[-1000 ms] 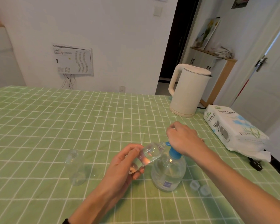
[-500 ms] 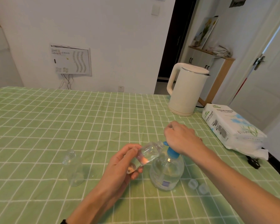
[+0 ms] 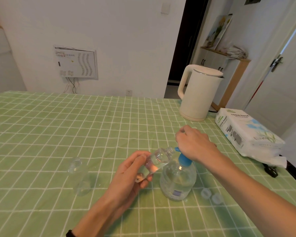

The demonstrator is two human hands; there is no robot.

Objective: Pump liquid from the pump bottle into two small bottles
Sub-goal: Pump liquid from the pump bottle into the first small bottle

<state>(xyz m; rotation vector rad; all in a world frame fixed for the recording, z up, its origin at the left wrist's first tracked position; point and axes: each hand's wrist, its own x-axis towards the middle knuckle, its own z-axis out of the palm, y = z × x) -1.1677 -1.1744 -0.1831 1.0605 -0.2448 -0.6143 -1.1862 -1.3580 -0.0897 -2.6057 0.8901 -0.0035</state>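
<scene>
Clear plastic small bottle [image 3: 158, 159] was held tilted, its mouth at the spout of the blue pump head [image 3: 182, 159], touching or very nearly so. The pump bottle [image 3: 178, 180] stood on the bench [image 3: 58, 134], right of centre and towards the near edge. The left hand [image 3: 128, 173] gripped the small bottle's lower half, fingers [image 3: 143, 184] and thumb curled round it. The right hand [image 3: 193, 144] lay over the pump head with its fingers curled down on the hidden top. Change over the last second was almost none: both grips, the tilt and the mouth-to-spout position held, and only the view shifted slightly. Some liquid sat in the small bottle; whether its level rose could not be told. Judged: filling of the first bottle was in progress, not complete. The second small bottle [image 3: 80, 183] stood uncapped well to the left, apparently empty. Two caps [image 3: 205, 193] lay just right of the pump bottle. A green checked cloth covered the bench. A cream kettle [image 3: 198, 94] and a tissue pack [image 3: 246, 132] sat far right. Behind were a white wall with a wall panel [image 3: 75, 62], a dark doorway and a white door [image 3: 280, 93].
</scene>
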